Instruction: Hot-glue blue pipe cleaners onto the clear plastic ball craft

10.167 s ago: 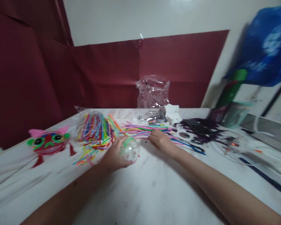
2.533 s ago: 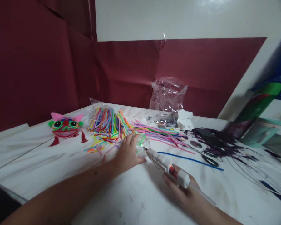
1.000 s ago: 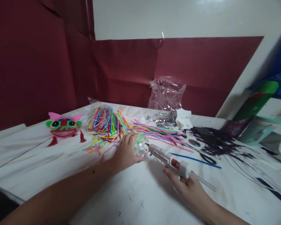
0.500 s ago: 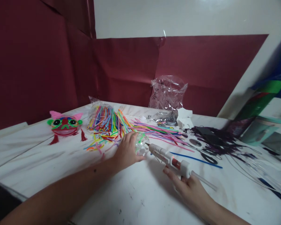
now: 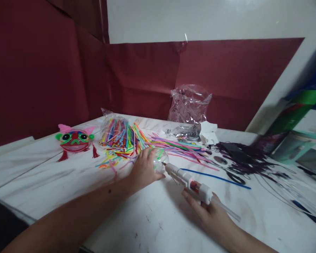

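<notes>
My left hand (image 5: pixel 145 168) is closed round a clear, rounded plastic piece (image 5: pixel 160 157) with green strips on it; its exact kind is hard to make out. In my right hand (image 5: pixel 208 209) is a white hot glue gun (image 5: pixel 183 176), with a glue stick (image 5: pixel 229 211) poking out of its back end. The gun's nozzle points left and meets, or nearly meets, the side of the clear piece. Part of the gun's handle is hidden by my fingers. Just beyond the gun lies a blue pipe cleaner (image 5: pixel 216 175).
A decorated face with pink ears and red tassels (image 5: pixel 75 140) sits at the left. Colourful pipe cleaners (image 5: pixel 118 133) spread across the middle of the table. Scissors (image 5: pixel 235 176), dark purple strands (image 5: pixel 250 158) and a teal container (image 5: pixel 292 146) are at the right. Clear plastic bag (image 5: pixel 189 105) stands behind.
The glue gun and my right hand have shifted slightly left and down, the nozzle staying by the clear piece. My left hand keeps its hold. The view has moved slightly.
</notes>
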A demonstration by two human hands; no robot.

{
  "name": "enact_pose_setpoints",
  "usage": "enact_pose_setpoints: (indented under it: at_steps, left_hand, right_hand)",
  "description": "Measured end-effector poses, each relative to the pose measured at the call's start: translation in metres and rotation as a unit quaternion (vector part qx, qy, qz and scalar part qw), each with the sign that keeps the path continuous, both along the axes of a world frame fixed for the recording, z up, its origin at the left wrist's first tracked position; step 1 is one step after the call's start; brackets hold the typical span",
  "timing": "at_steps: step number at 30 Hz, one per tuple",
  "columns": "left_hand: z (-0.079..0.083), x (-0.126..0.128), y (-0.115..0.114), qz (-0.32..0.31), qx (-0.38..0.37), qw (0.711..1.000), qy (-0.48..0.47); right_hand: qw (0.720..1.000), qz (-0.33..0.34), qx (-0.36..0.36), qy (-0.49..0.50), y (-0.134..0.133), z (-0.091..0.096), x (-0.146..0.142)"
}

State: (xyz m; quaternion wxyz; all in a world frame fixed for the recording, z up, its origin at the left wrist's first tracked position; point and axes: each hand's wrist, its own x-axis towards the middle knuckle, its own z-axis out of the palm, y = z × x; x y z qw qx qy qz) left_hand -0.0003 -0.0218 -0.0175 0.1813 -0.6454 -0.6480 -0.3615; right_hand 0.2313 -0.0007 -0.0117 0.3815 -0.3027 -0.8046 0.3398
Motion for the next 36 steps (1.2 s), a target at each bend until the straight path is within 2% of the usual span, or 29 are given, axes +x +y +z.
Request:
enact_pose_setpoints:
  at_steps: [8, 13, 20, 25, 36]
  left_hand:
    - [0.0021, 0.0005, -0.001, 0.006, -0.005, 1.0, 0.016]
    - [0.0036, 0.003, -0.0023, 0.017, -0.024, 0.999, 0.018]
    - [0.001, 0.0017, -0.0013, 0.017, -0.011, 1.0, 0.017]
    - [0.0009, 0.0017, -0.0015, 0.015, -0.009, 1.0, 0.006]
    - [0.0013, 0.0004, -0.0015, 0.015, 0.0, 1.0, 0.017]
  right_hand:
    - [0.998, 0.028, 0.055, -0.016, -0.0004, -0.0047, 0.0012]
    - [0.999, 0.017, 0.027, 0.011, 0.0024, -0.0065, 0.0008]
    - [0.997, 0.044, 0.058, -0.023, 0.0007, -0.0065, 0.0012]
    - [0.999, 0.021, 0.042, -0.015, 0.0039, -0.0039, 0.0014]
    - [0.999, 0.021, 0.028, -0.023, 0.0001, -0.0069, 0.0013]
